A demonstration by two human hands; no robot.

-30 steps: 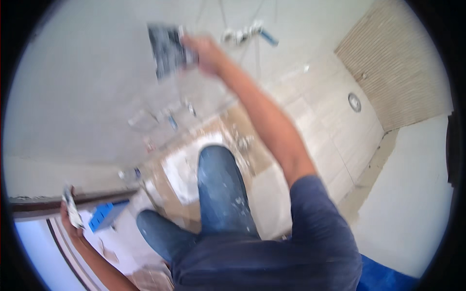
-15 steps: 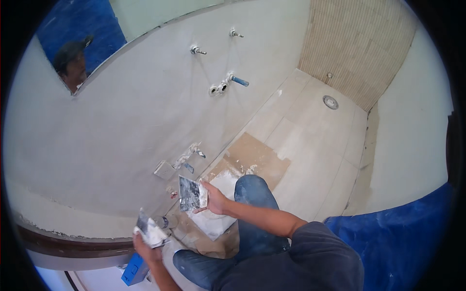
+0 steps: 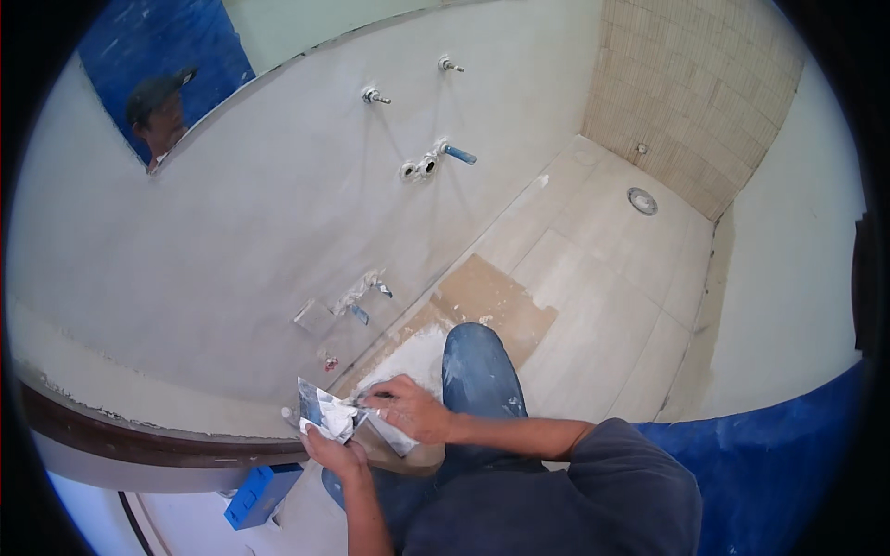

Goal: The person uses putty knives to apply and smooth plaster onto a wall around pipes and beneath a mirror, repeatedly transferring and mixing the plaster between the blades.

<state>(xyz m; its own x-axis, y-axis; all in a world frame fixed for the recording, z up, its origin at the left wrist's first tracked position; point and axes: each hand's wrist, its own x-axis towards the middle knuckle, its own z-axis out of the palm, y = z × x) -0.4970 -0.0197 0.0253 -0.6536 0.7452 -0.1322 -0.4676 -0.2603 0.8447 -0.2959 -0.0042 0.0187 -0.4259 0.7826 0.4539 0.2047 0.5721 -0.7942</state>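
Note:
My left hand (image 3: 336, 454) is closed on a flat metal putty spreader (image 3: 310, 400), its face tilted up with a lump of white filler (image 3: 336, 419) on it. My right hand (image 3: 413, 410) is brought up close beside it, fingers bent round a second spreader (image 3: 360, 425), seen nearly edge-on against the first one. Much of that second blade is hidden by the fingers and the filler. Both hands are held above the floor by the grey plastered wall (image 3: 232, 213), in front of my bent knee (image 3: 482, 371).
Capped pipe stubs (image 3: 459, 154) and valve stems (image 3: 375, 95) stick out of the wall. Cardboard (image 3: 496, 301) with white spatter lies on the tiled floor (image 3: 593, 306), near a round drain (image 3: 642, 201). A blue box (image 3: 261, 499) stands at lower left; blue sheeting (image 3: 769, 463) hangs right.
My right hand has moved down and left from near the wall with its spreader, and my left hand slightly right and up. The two spreaders are now together.

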